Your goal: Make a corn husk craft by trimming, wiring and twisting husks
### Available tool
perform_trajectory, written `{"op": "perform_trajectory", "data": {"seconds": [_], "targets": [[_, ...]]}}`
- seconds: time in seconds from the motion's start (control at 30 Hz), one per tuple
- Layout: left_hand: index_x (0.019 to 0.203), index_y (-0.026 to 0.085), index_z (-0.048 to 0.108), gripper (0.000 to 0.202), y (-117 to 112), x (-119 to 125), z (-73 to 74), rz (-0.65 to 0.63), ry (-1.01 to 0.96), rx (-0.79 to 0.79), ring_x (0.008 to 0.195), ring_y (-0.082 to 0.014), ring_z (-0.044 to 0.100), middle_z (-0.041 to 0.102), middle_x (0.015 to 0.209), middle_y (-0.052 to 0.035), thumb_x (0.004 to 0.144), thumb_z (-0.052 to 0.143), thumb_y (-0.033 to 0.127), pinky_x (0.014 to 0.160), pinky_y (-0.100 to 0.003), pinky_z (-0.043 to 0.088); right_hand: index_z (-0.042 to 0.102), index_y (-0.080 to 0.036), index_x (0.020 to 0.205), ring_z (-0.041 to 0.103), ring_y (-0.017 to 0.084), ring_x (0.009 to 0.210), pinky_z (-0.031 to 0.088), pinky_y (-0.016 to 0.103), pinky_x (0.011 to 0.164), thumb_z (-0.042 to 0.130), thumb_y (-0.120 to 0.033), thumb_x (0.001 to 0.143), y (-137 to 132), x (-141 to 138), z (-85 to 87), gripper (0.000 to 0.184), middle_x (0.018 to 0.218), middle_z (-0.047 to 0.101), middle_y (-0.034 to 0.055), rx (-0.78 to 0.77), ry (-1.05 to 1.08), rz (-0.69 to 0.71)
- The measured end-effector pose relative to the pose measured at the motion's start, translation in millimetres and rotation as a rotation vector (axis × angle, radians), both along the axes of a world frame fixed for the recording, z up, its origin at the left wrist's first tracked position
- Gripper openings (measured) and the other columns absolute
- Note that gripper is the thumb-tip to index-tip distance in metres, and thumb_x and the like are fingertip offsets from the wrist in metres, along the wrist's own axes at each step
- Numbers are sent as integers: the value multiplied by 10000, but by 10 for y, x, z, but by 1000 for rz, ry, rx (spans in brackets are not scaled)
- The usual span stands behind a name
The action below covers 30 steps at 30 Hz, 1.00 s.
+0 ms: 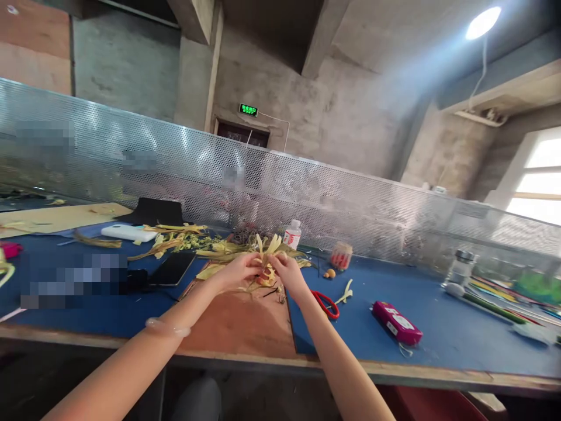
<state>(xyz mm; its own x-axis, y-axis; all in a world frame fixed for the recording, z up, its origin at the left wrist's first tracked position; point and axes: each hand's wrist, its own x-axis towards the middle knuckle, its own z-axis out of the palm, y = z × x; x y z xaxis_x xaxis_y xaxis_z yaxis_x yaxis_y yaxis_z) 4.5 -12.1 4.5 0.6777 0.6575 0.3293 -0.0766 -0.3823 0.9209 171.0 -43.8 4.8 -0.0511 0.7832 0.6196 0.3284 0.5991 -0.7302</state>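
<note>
My left hand [240, 271] and my right hand [287, 273] meet over the brown board [239, 330], fingers closed in a pinch. Between them they hold a small bunch of pale yellow strips [274, 243] that look like dried husk; the ends fan upward above my fingertips. Fingers hide the lower part of the bunch. Just below lie yellow and reddish scraps, too small to make out. Behind my hands spread more dried, yellowish leaf pieces [228, 248]. Red-handled scissors [325, 304] rest beside my right wrist, partly covered by my forearm.
A white bottle [292, 234] and a jar with red contents [341, 256] stand near the perforated metal screen [372, 210]. A magenta pack [397, 323] lies to the right, a glass bottle [460, 269] farther right. On the left are a black phone-like slab [173, 269] and a white case [128, 233].
</note>
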Motion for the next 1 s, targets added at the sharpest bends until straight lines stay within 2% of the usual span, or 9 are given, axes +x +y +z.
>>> {"op": "perform_trajectory", "data": {"seconds": [0.1,0.23,0.43,0.5,0.63,0.7,0.83,0.93,1.0], "targets": [[1053,163,537,321,8,-17,10,68,-10,28,875,-187,625,651,967,-74,755,604,261,735,-300,472,496,-170,592,357,94,512,290,208,482,460,-462,798,115,-110,-15,359,521,394,-48,-3,59,-46],[1008,155,588,295,39,-17,7,128,-12,116,867,-184,618,652,967,-77,737,611,272,745,-300,472,523,-171,655,403,106,541,321,213,521,456,-430,812,124,-172,-132,310,572,478,-29,46,41,-115],[975,155,618,273,52,1,-20,200,24,191,855,-179,602,653,966,-65,761,586,321,718,-275,462,587,-169,685,464,127,612,336,223,585,387,-299,875,15,-116,-233,305,667,538,20,308,-320,-454],[982,155,613,281,47,0,-25,238,20,195,841,-170,594,647,962,-59,784,558,346,713,-270,457,624,-170,767,488,134,645,340,222,587,388,-250,876,-15,-108,-242,272,722,559,36,355,-425,-517],[1016,149,571,298,70,-13,-27,307,-39,147,801,-163,589,634,931,-60,787,545,337,705,-279,459,622,-187,1042,536,150,768,381,219,639,379,-198,881,-77,-129,-239,291,879,591,64,418,-575,-407],[1027,148,552,300,103,-21,-31,345,-55,147,793,-164,584,626,935,-63,778,546,314,692,-279,458,611,-190,1078,536,159,816,397,224,670,391,-213,876,-114,-146,-227,299,909,588,68,446,-612,-337],[980,150,552,255,162,-26,-50,388,-34,184,739,-148,560,606,898,-49,777,528,302,641,-259,445,624,-175,1007,505,181,880,399,269,781,423,-204,837,-158,-161,-196,266,912,578,68,503,-548,-237],[956,152,540,251,165,-16,-68,339,-31,186,651,-123,526,584,817,-26,787,528,337,597,-249,424,608,-167,810,488,175,804,393,289,769,379,-243,875,-118,-138,-198,250,778,558,53,457,-418,-286],[956,157,539,267,152,-5,-78,288,-14,178,617,-115,506,569,770,-14,794,527,370,582,-247,410,566,-170,747,479,168,746,393,280,717,385,-300,885,-67,-110,-215,262,725,541,42,391,-337,-338]]}}
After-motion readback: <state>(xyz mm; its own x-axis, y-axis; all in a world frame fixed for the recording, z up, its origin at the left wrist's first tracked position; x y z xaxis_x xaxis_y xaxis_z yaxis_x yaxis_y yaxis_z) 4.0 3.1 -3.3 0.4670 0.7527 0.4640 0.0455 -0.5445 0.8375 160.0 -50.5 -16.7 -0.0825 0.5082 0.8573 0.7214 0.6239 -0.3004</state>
